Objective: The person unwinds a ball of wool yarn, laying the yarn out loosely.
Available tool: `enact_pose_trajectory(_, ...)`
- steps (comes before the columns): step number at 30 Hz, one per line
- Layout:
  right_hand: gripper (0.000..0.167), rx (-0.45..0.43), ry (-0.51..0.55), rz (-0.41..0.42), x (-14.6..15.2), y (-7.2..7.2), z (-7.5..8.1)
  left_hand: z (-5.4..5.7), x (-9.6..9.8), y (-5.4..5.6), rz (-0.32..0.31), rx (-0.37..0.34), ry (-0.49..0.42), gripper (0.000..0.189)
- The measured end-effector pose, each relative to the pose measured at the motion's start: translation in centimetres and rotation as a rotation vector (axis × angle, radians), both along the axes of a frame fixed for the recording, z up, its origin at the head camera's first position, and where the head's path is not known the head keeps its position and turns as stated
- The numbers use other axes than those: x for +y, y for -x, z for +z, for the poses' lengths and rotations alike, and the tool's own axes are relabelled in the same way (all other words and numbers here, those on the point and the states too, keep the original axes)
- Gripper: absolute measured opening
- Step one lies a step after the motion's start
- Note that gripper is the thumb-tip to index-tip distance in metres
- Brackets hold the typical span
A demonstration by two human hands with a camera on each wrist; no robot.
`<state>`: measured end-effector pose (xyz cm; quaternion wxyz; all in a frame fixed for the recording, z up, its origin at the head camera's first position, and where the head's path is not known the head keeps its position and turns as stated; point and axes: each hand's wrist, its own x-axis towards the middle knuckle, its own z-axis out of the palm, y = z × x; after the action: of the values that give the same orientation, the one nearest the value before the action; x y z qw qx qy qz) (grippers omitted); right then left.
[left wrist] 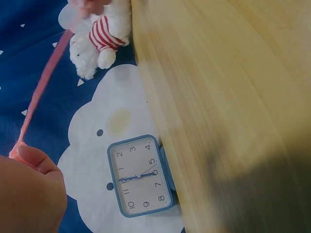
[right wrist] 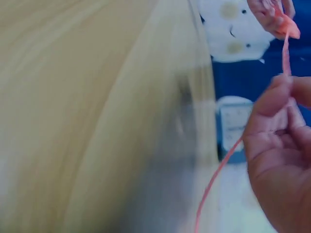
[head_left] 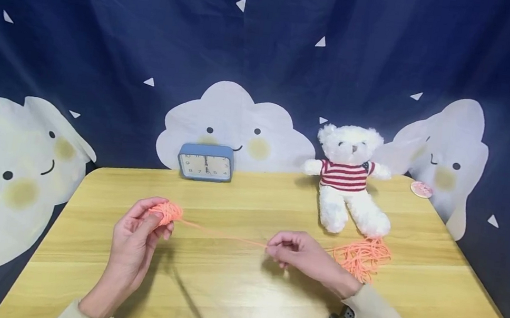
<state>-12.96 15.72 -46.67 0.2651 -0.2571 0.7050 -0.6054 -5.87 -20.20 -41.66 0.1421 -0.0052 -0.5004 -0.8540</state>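
Observation:
My left hand [head_left: 134, 242] holds a small ball of orange yarn [head_left: 171, 213] between thumb and fingers, raised over the table's left half. From the ball a single strand [head_left: 222, 235] runs taut to my right hand [head_left: 301, 252], which pinches it between thumb and fingertips. Past the right hand, the strand hangs down in the right wrist view. A loose tangle of the same yarn [head_left: 362, 257] lies on the table just beyond the right wrist. In the left wrist view, the thumb [left wrist: 36, 158] presses on the yarn, and most of the ball is hidden.
A blue desk clock [head_left: 205, 162] stands at the table's back edge. Toward the back right sits a white teddy bear [head_left: 346, 175] in a striped shirt, its foot close to the tangle. A round pink patterned piece [head_left: 421, 189] lies near the back right corner of the wooden table [head_left: 237, 305].

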Motion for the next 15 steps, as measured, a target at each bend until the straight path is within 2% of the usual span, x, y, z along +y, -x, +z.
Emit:
enact_pose_trajectory(2,0.024,0.042,0.032,-0.06,1.5,-0.2,0.5,-0.1,0.0,0.0,0.007,-0.006,-0.006,0.017)
enact_pose_trajectory(8,0.011,0.053,0.129,-0.268,5.8,-0.8,1.6,-0.4,0.1,0.0,0.016,-0.016,-0.024,0.016)
enact_pose_trajectory(15,0.015,0.073,0.144,-0.439,9.1,-1.4,1.9,-0.9,0.2,0.0,0.023,-0.037,-0.015,0.016)
